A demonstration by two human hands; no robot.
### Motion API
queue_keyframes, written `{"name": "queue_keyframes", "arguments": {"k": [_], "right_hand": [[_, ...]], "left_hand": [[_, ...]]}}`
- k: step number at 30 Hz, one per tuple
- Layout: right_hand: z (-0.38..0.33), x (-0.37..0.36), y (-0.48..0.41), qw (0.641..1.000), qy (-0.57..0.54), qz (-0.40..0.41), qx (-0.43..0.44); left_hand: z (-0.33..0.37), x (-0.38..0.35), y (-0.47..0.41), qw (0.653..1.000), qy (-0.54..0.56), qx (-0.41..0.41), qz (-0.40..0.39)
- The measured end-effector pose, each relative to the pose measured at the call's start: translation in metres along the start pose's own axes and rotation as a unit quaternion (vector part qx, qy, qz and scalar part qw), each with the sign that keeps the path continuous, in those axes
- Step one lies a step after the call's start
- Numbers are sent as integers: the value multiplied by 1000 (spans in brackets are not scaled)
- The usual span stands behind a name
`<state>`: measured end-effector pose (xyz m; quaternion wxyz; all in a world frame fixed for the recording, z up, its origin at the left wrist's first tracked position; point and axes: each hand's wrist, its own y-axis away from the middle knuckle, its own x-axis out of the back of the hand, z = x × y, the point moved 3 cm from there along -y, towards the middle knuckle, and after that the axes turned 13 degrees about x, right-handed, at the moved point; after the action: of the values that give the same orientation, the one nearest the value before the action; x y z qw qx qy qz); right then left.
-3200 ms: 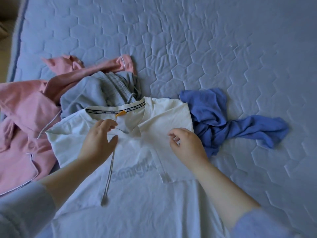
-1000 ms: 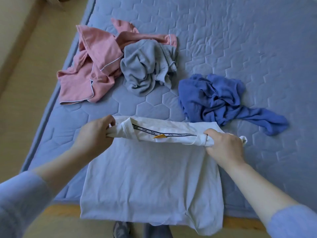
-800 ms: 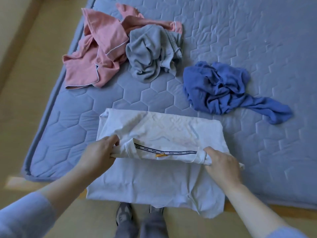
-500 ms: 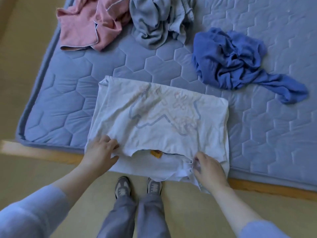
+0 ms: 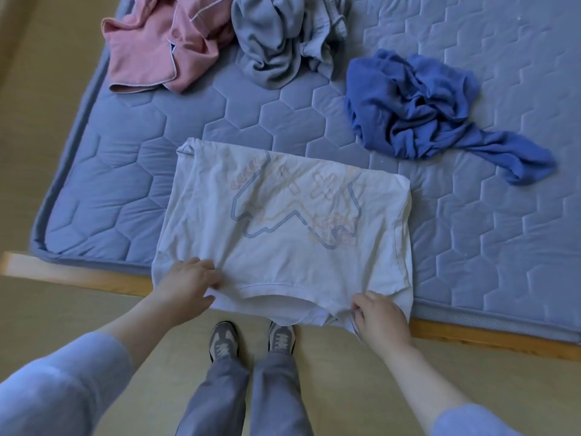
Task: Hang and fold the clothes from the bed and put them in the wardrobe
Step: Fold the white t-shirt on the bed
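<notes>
White T-shirt point(image 5: 283, 221) lies folded double at the near edge of the blue mattress point(image 5: 125, 171), with a faint blue and orange print on top and its near hem past the wooden frame point(image 5: 78, 273). The left hand point(image 5: 188, 281) pinches the near left corner and the right hand point(image 5: 380, 319) pinches the near right edge. The pink garment point(image 5: 157, 48) and the grey garment point(image 5: 276, 42) are cut off at the top

Bedroom: quilted mattress point(image 5: 157, 158), strewn clothes point(image 5: 418, 105)
</notes>
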<state>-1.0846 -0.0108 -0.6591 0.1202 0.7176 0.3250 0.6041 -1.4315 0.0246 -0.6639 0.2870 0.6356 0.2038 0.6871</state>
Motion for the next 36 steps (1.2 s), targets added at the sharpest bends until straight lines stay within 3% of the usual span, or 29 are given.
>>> {"name": "queue_keyframes", "arguments": {"k": [2,5,7,13,22,29,31,36], "right_hand": [[-4,2,-1,999,-19,31,-14],[-11,16,-12,996,-36,82,-11],[-14,30,-25,994,-48,96,-13],[-4,80,-76,991,-59,119,-33],[25,137,-159,986,-55,156,0],[63,153,-200,999,25,22,-13],[71,150,-203,1000,14,19,-5],[81,152,-209,1000,-10,21,11]], "left_hand": [[1,-2,4,997,74,2,-4],[-4,9,6,967,243,57,50],[-9,22,0,954,272,79,95],[-14,83,-47,966,208,32,149],[12,131,-129,972,167,41,160],[22,135,-190,989,-2,116,89],[19,133,-199,987,-40,134,80],[3,139,-214,992,-1,113,52]]}}
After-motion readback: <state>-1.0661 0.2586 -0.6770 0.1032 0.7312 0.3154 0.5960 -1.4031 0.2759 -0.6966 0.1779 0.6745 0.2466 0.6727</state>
